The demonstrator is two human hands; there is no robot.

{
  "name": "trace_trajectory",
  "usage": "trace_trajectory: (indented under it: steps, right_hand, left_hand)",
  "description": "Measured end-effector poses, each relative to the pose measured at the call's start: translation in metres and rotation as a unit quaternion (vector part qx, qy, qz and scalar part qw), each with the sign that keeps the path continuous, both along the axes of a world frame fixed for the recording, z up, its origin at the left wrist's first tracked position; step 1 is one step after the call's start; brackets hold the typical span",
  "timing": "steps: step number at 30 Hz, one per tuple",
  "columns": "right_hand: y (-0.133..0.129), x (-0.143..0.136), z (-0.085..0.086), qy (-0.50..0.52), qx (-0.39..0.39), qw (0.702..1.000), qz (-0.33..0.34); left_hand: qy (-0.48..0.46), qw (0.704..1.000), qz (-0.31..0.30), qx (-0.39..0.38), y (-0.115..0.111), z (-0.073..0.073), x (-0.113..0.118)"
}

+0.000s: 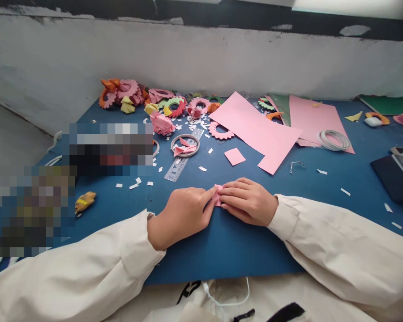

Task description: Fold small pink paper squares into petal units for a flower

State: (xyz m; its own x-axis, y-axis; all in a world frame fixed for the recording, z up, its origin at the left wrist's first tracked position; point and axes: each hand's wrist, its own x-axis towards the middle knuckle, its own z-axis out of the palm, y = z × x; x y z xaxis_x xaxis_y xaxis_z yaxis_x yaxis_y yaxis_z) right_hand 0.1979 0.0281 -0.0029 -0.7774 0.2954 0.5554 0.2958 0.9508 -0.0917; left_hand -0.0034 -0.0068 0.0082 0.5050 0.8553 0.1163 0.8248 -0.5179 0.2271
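Observation:
A small piece of pink paper (217, 195) lies between my two hands near the front of the blue table (228, 250). My left hand (188, 212) pinches its left side with thumb and forefinger. From the other side, the bunched fingers of my right hand (246, 201) press on the paper and cover much of it. Just beyond them lies a flat pink paper square (235, 156). A clear plastic ruler (175, 169) sits to the left, under a roll of tape (197, 147) with folded pink pieces inside its ring.
Large pink sheets (255, 127) spread across the back, with white tape rolls (334, 141) on the right one. Folded paper rings (201, 106) and a crumpled pink paper (161, 123) crowd the back left. White scraps are scattered about. A dark phone-like object (392, 176) lies right.

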Motion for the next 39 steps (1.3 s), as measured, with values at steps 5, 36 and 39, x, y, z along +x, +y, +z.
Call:
trace_trajectory:
  steps: [5,36,39]
  right_hand:
    - [0.0,0.001,0.001,-0.002,0.006,1.0,0.012]
    - [-0.007,0.002,0.002,-0.061,0.016,0.997,0.05]
    - [-0.007,0.001,0.001,-0.059,0.024,0.997,0.05]
  left_hand:
    - [0.012,1.0,-0.005,0.004,-0.001,0.0,0.0]
    - [0.039,0.998,0.0,0.042,0.001,-0.003,0.0]
    - [0.015,0.999,0.005,0.041,0.001,-0.003,0.0]
